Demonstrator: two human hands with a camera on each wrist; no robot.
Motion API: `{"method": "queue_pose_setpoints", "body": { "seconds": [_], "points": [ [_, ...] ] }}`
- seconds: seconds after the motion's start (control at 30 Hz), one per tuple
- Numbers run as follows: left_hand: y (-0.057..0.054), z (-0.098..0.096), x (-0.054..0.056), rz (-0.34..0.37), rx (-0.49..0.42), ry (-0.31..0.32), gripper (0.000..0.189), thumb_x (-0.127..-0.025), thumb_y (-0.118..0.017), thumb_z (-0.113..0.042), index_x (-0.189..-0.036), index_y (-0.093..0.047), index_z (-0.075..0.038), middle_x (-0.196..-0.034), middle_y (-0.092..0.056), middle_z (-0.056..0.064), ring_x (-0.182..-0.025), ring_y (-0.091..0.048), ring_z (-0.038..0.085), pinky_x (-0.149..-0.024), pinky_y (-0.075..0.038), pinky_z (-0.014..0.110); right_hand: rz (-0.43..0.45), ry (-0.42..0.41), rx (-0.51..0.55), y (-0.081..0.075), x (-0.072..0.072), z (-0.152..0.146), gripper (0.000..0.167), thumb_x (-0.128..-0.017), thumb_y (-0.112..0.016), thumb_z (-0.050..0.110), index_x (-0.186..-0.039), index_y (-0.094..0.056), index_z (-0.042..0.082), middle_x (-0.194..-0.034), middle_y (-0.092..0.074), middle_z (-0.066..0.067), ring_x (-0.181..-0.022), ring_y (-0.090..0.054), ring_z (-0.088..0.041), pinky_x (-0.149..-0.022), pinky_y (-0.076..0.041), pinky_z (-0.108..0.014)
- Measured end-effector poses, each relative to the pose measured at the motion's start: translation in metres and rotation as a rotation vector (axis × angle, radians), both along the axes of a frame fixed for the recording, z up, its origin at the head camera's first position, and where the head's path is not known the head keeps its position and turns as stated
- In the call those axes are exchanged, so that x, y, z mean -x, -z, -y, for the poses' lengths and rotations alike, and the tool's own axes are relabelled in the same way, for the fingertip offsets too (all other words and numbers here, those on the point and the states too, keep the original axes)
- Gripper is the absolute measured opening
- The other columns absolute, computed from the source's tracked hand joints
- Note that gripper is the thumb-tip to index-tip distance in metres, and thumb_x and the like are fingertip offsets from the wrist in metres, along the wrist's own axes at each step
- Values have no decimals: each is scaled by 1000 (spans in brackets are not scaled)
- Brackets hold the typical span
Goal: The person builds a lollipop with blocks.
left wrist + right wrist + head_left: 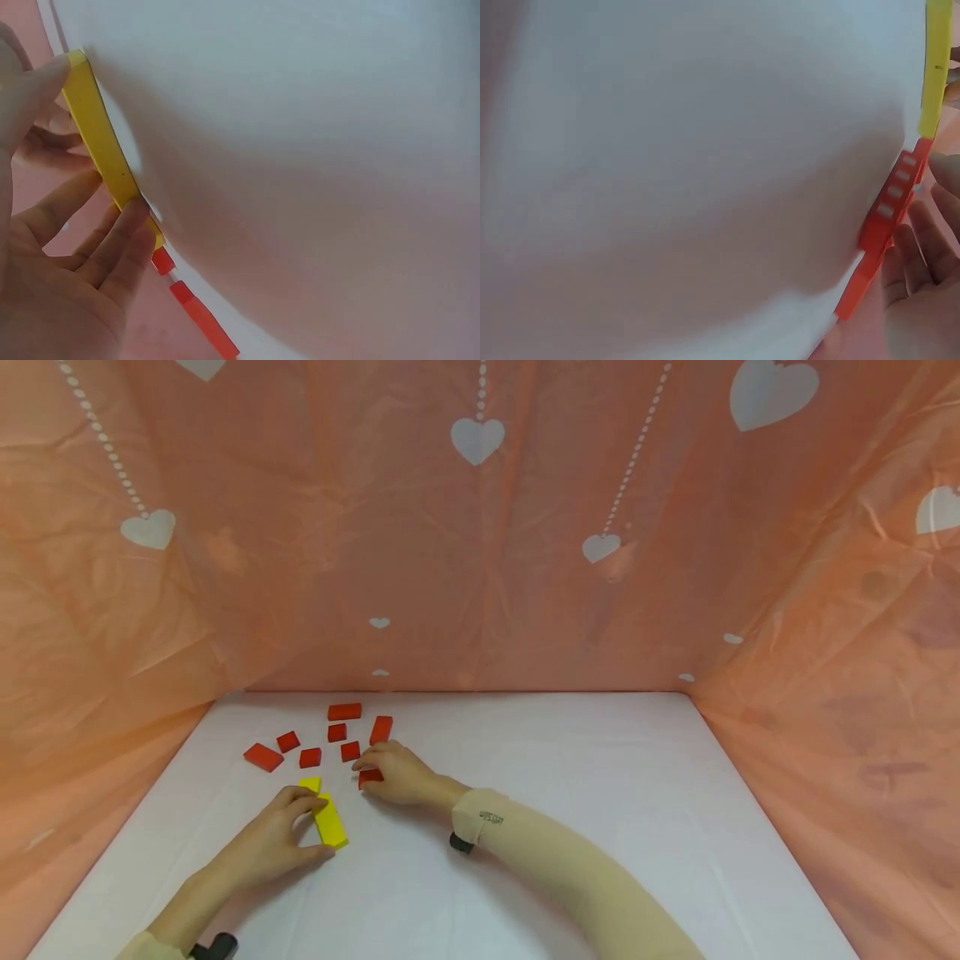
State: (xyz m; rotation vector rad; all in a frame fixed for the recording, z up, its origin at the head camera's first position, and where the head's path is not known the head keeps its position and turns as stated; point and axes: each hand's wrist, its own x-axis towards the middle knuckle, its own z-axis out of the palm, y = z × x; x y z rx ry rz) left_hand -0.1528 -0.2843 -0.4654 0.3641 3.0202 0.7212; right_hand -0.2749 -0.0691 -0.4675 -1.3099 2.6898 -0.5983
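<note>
My left hand [277,835] grips a long yellow block [330,822] lying on the white table, thumb at its near end and fingers at its far end. Just beyond it sits a smaller yellow piece [311,784], partly behind the fingers. The left wrist view shows the yellow block [105,135] running between thumb and fingers. To the right, my right hand [401,774] holds a red block [370,778] between thumb and fingers. In the right wrist view, a red block with pale slots along its side [889,202] stands beside that hand's fingers [911,255].
Several red blocks lie beyond the hands: an oblong one [345,712] at the back, another [381,729] beside the right fingers, one [264,757] at the left, and small cubes [310,757] between them. Pink cloth [480,568] with white hearts walls the table's back and sides.
</note>
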Motion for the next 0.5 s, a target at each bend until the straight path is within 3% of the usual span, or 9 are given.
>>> {"method": "queue_pose_setpoints", "body": {
  "seconds": [0.2,0.37,0.5],
  "points": [
    [-1,4,-2,-18,3,10,70,-72,-95,-39,-124,-71,1,-130,-56,23,-114,-61,42,-96,-55,61,-21,-47,44,0,-1,25,29,-101,-71,24,-129,-73,18,-126,-72,7,-115,-60,-10,-104,-43,-18],
    [0,8,-4,-26,-9,25,70,-71,-96,-36,-123,-72,3,-128,-57,21,-113,-61,41,-96,-55,60,-56,-72,4,1,-2,41,29,-102,-68,24,-130,-73,19,-128,-72,9,-117,-62,-7,-108,-41,-18],
    [1,10,-6,-2,-15,26,71,-71,-96,-36,-125,-72,3,-129,-56,21,-115,-61,42,-97,-55,60,-33,-55,-13,0,-3,48,31,-103,-67,26,-133,-72,22,-131,-71,10,-121,-61,-5,-108,-40,-17]
  ]
}}
